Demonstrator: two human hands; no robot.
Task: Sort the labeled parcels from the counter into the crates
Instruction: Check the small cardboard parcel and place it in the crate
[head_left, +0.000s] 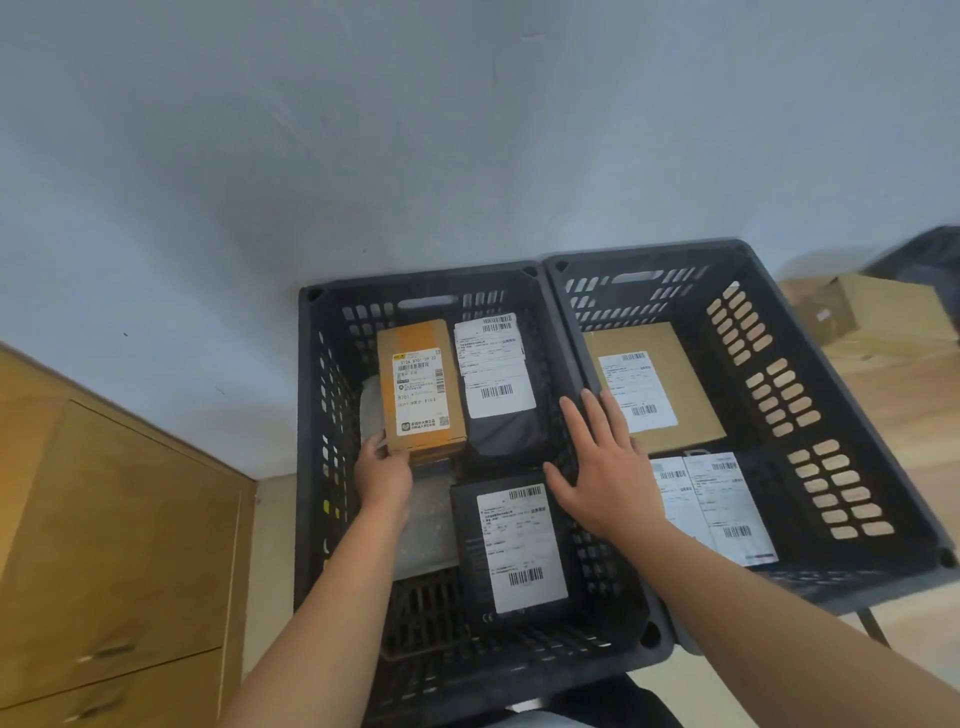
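Note:
Two black slotted crates stand side by side against the wall. In the left crate (311, 415) my left hand (382, 473) grips the near bottom corner of an orange labelled box (421, 389). Beside that box lies a black parcel (504, 436) with a white label, and nearer me a flat black parcel (467, 525) with its own label. My right hand (602, 467) is open, fingers spread, over the wall shared by the two crates. The right crate (779, 364) holds a brown labelled parcel (685, 410) and a white labelled parcel (722, 499).
A clear plastic bag (431, 525) lies on the left crate's floor under the parcels. A wooden cabinet (119, 545) with drawer handles stands to the left. Cardboard boxes (878, 317) sit on the wooden surface at the far right.

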